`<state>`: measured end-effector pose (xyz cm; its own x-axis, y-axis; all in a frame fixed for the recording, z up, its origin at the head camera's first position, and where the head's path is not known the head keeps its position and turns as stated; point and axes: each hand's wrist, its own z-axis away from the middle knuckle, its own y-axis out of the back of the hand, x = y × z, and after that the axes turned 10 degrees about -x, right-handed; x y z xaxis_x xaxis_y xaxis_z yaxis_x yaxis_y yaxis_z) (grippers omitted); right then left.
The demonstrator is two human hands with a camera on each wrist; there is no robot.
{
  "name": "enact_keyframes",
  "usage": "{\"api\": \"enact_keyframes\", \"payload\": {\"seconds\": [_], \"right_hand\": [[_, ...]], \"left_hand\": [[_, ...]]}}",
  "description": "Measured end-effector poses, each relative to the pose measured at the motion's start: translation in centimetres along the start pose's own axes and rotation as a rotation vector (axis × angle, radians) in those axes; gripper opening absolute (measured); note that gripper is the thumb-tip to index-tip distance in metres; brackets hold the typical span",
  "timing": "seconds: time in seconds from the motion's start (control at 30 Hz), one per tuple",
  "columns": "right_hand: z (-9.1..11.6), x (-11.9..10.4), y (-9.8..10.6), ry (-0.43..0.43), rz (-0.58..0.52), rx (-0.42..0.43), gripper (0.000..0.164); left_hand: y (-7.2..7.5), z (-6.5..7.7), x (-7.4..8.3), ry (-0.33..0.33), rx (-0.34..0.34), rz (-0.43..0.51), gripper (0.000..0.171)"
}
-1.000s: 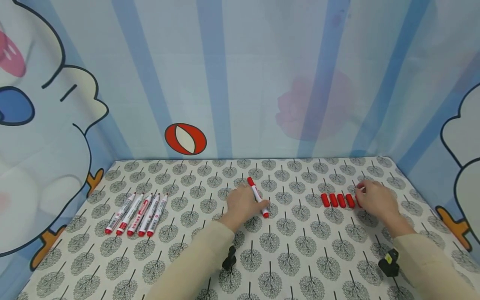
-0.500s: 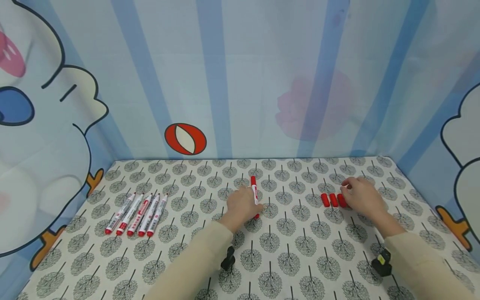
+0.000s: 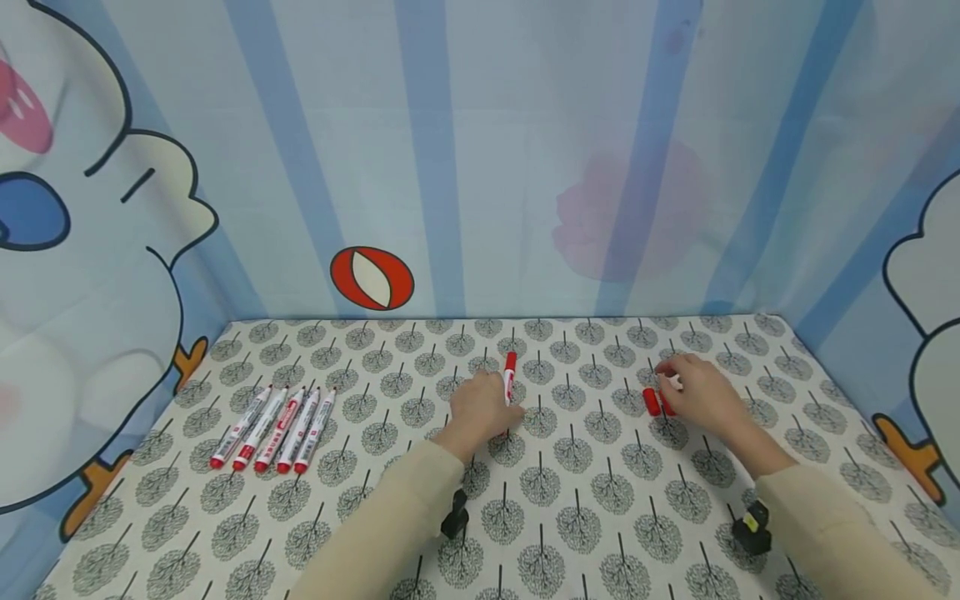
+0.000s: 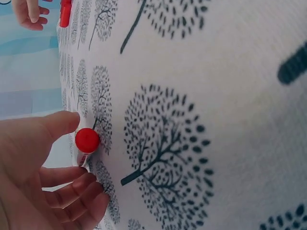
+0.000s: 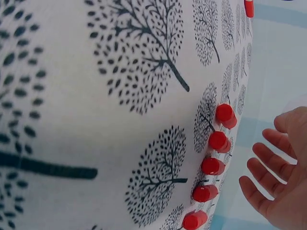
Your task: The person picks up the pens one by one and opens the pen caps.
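My left hand (image 3: 483, 404) holds a white marker (image 3: 510, 379) with red ends against the cloth in the middle of the table. In the left wrist view the marker's red end (image 4: 87, 140) lies between thumb and curled fingers. Over to the right, my right hand (image 3: 697, 390) hovers above a row of short red cylinders (image 3: 651, 402) that look like marker caps. The right wrist view shows several of these red caps (image 5: 218, 141) lined up on the cloth, apart from the right hand (image 5: 283, 167), whose loose fingers hold nothing. From the head, that hand hides most of the row.
Several white markers (image 3: 280, 429) with red ends lie side by side on the left of the table. A tree-patterned cloth (image 3: 577, 500) covers the tabletop. A striped curtain (image 3: 487, 167) rises along its back edge.
My right hand has moved left along the row of red caps, covering more of them. The marker in my left hand has turned, its far end swinging to the right.
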<state>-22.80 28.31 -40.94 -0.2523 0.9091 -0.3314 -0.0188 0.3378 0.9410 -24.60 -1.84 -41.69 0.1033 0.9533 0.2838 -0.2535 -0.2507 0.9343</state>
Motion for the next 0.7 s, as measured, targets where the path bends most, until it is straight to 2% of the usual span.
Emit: {"api": "enact_keyframes", "payload": {"seconds": [0.1, 0.23, 0.4, 0.6, 0.7], "right_hand": [[0.0, -0.3, -0.4, 0.045, 0.008, 0.015, 0.024], [-0.1, -0.8, -0.6, 0.075, 0.014, 0.025, 0.024], [0.1, -1.4, -0.5, 0.092, 0.003, 0.034, 0.021], [0.0, -1.6, -0.4, 0.093, -0.008, 0.034, 0.021], [0.0, -1.7, -0.5, 0.091, -0.012, 0.031, 0.022]], "left_hand": [[-0.1, 0.0, 0.0, 0.006, 0.006, -0.012, 0.037], [-0.2, -0.1, 0.0, 0.006, 0.01, -0.016, 0.028], [-0.2, -0.2, -0.5, -0.014, 0.022, 0.0, 0.017], [0.0, -0.3, -1.0, 0.005, 0.013, 0.014, 0.005], [0.0, -0.3, -1.4, -0.006, 0.02, 0.028, 0.002]]}}
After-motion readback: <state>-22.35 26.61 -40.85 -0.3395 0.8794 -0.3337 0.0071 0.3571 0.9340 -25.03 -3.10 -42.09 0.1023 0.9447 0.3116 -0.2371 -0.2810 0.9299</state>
